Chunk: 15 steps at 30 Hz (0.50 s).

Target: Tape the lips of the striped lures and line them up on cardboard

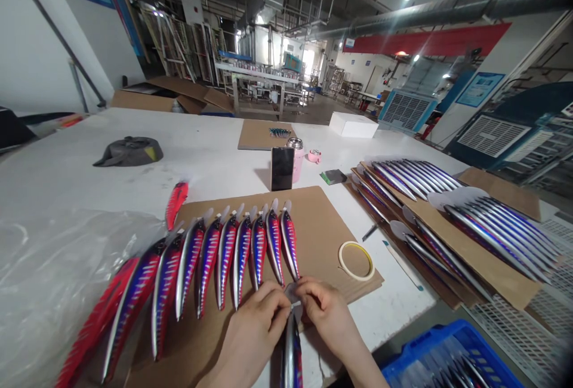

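Low in the middle, a fishing lure (292, 352) with a silver and dark body points its clear lip (293, 294) away from me. My left hand (257, 325) has its thumb and fingers pinched at the lip's left side. From the other side, my right hand (324, 310) pinches the lip too. A small whitish strip shows between the fingertips; its kind is unclear. Just beyond my hands, several finished-looking purple, red and silver lures (227, 251) lie in a row on a cardboard sheet (317, 215). A roll of tape (358, 278) lies right of them.
Stacked cardboard with more lures (496, 236) stands at the right, above a blue crate (403, 358). Clear plastic (67, 280) and a red lure piece (176, 203) lie left. A phone (282, 168) leans by a pink flask (298, 164). A craft knife (370, 232) lies near the tape.
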{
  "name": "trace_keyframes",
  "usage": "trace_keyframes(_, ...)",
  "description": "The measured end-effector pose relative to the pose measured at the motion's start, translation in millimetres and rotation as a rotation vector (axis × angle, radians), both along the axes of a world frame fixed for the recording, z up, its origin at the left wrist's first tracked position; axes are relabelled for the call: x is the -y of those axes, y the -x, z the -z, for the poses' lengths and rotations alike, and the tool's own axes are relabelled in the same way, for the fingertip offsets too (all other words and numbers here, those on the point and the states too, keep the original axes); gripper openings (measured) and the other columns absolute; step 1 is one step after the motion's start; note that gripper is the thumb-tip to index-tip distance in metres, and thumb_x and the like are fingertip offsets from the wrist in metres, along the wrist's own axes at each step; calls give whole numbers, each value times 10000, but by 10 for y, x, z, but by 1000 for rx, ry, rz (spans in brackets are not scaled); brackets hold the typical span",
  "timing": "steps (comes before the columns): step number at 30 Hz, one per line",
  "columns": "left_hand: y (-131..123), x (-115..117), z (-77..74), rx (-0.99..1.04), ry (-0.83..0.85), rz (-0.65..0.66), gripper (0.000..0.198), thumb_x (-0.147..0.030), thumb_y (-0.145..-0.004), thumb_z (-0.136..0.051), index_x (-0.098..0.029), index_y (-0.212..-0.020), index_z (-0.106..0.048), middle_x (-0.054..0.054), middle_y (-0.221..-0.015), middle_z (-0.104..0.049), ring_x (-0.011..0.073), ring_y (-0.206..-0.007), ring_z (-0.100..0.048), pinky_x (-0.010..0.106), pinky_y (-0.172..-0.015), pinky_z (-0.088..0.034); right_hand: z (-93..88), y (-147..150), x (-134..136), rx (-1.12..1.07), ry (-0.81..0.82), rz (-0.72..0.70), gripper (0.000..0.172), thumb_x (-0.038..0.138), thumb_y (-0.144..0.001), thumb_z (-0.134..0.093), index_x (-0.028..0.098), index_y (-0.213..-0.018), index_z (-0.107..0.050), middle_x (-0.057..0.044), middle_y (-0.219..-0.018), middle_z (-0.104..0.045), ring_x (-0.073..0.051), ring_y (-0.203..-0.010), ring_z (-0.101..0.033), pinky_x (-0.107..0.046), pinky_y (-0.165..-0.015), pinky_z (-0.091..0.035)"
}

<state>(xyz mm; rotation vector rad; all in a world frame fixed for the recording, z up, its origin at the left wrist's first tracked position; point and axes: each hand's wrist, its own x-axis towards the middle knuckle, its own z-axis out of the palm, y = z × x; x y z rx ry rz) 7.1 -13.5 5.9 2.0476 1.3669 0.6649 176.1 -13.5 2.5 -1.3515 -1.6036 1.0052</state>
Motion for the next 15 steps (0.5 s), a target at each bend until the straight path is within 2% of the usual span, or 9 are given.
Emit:
trace_keyframes(4,-1,-1,8,-10,0,-10,167,-159,-896,-434,-219,-768,-523,-42,-859,-566,130,-773,-599,263,-692,-409,-98,19,-3,0,-3,-74,287,24,-703,-451,204,-697,-674,1,-855,-669,-124,-812,-633,-183,-722,-458)
trace_keyframes(8,-9,-6,20,-39,7,-5,173,-171,-902,-427,-217,-770,-529,-36,-870,-565,138,-784,-600,271,-695,-409,-103,43,-3,32,-2,-49,233,32,-657,-505,202,-646,-664,0,-831,-663,-145,-857,-632,-191,-735,-461)
trace_keyframes(15,7,-24,-67,-25,68,26,225,-180,-914,-378,-213,-775,-552,-18,-912,-570,152,-826,-599,288,-717,-418,-113,96,17,47,-5,-17,203,52,-685,-506,192,-588,-615,0,-794,-649,-132,-774,-622,-193,-699,-443)
